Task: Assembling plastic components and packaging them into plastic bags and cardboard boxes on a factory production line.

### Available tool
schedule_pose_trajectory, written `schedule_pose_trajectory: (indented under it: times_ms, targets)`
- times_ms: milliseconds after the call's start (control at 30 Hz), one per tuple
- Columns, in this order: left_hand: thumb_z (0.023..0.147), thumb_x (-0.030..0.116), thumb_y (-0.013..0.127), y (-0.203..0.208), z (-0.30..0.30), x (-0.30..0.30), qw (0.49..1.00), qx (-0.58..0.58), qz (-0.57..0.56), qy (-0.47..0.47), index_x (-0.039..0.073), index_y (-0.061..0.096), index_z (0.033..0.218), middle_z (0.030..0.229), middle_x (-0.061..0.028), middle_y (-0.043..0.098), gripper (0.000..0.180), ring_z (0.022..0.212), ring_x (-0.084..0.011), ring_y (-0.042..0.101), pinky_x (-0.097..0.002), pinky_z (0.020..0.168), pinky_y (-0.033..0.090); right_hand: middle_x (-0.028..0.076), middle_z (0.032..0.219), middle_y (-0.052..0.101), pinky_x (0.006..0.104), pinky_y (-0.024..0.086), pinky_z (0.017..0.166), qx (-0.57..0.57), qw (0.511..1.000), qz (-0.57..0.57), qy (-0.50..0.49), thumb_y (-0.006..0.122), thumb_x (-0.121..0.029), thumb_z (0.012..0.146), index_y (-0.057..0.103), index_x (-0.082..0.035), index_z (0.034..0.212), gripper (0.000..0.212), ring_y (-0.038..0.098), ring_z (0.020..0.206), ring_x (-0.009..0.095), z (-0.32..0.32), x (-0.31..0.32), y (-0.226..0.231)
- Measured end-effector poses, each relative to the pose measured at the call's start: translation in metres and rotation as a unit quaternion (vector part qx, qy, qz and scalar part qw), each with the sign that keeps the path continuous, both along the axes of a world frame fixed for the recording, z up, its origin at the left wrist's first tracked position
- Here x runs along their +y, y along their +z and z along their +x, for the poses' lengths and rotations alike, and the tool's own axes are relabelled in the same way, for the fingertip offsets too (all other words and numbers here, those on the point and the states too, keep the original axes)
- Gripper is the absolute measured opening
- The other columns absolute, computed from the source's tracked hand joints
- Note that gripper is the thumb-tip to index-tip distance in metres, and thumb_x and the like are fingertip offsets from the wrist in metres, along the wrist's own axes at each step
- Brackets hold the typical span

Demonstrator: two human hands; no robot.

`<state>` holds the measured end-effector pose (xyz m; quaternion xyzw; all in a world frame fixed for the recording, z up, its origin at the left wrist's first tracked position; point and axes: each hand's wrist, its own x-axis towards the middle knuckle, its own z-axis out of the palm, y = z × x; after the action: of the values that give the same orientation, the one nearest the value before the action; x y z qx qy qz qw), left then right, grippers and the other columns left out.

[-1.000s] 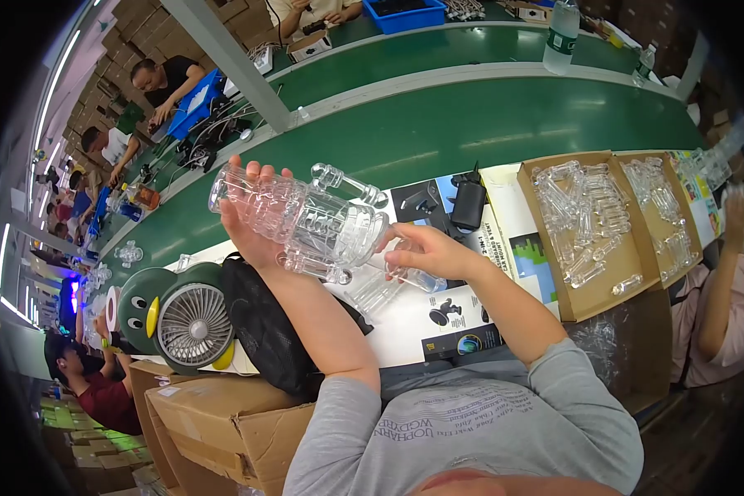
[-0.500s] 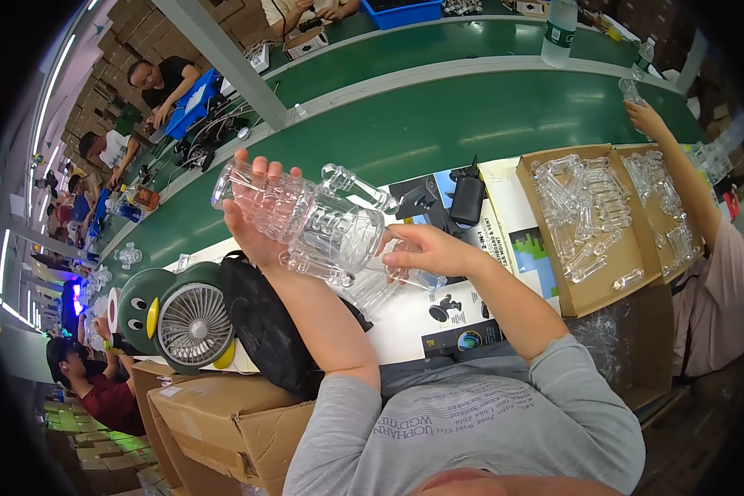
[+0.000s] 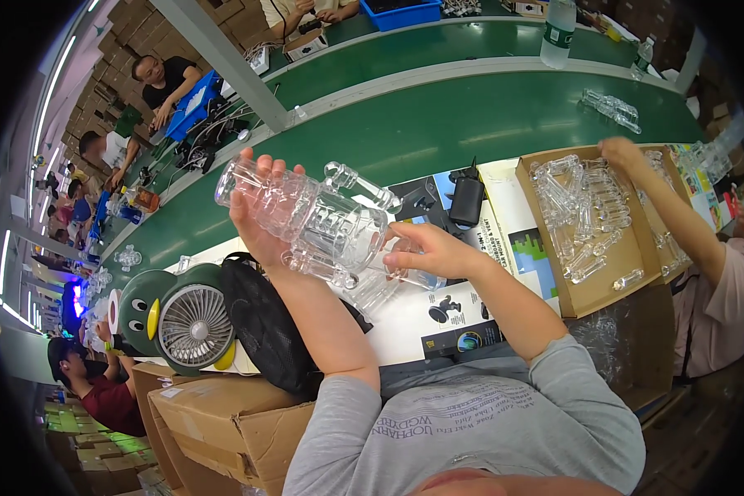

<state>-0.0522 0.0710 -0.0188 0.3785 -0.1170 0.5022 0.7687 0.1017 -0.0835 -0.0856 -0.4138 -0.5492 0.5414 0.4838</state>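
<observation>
A clear plastic robot-shaped figure [image 3: 339, 227] with jointed-looking arms lies tilted above the table in front of me. My left hand [image 3: 260, 219] is wrapped round its narrower left end from beneath, fingers showing behind the clear plastic. At the other end, my right hand [image 3: 438, 250] pinches a clear leg-like part with thumb and forefinger. Whether that part is joined to the body is hard to see through the transparent plastic. More clear plastic [image 3: 372, 293] shows just under the figure. Printed flat cartons [image 3: 463, 310] lie below my hands.
Right of me, a cardboard tray [image 3: 628, 285] holds many clear limb parts; a co-worker's hand [image 3: 624, 155] is over it. Another clear figure [image 3: 612, 109] lies on the green belt [image 3: 471, 107]. A duck-shaped fan [image 3: 194, 322], black bag [image 3: 264, 322] and black case [image 3: 467, 197] are nearby.
The co-worker's hand has left a clear figure on the green belt and moved back toward the tray. My hands and their figure have hardly moved, with only a slight turn.
</observation>
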Motion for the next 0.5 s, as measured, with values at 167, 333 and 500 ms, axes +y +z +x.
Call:
schedule_pose_trajectory:
  times_ms: [167,333,500]
  targets:
    - [0.082,0.031,0.057,0.013,0.009,-0.018,0.996,0.042,0.002,0.073,0.004,0.038,0.124,0.099,-0.0080,0.048,0.053,0.094,-0.0197,0.049,-0.0419,0.092,0.041,0.008,0.081,0.062,0.0254,0.048,0.065,0.022,1.000,0.013,-0.003,0.062,-0.025,0.084,0.051,-0.001,0.104,0.033,0.061,0.074,0.011,0.008,0.002,-0.008]
    - [0.081,0.025,0.060,0.020,0.009,-0.029,0.976,0.123,-0.015,0.177,-0.002,0.037,0.123,0.095,-0.0117,0.053,0.055,0.088,-0.0209,0.055,-0.0401,0.082,0.047,0.009,0.098,0.059,0.0284,0.047,0.072,-0.133,0.986,0.062,-0.078,0.081,-0.025,0.060,0.046,-0.001,0.118,0.072,0.058,0.080,0.015,-0.002,-0.002,-0.001]
    - [0.078,0.022,0.063,0.030,0.008,-0.045,0.962,0.128,0.013,0.240,-0.004,0.035,0.125,0.099,-0.0124,0.053,0.061,0.093,-0.0201,0.054,-0.0419,0.084,0.047,0.009,0.087,0.058,0.0295,0.048,0.067,-0.241,0.933,0.123,-0.236,0.078,-0.030,0.061,0.051,-0.004,0.108,0.061,0.059,0.072,0.019,-0.013,-0.003,0.000]
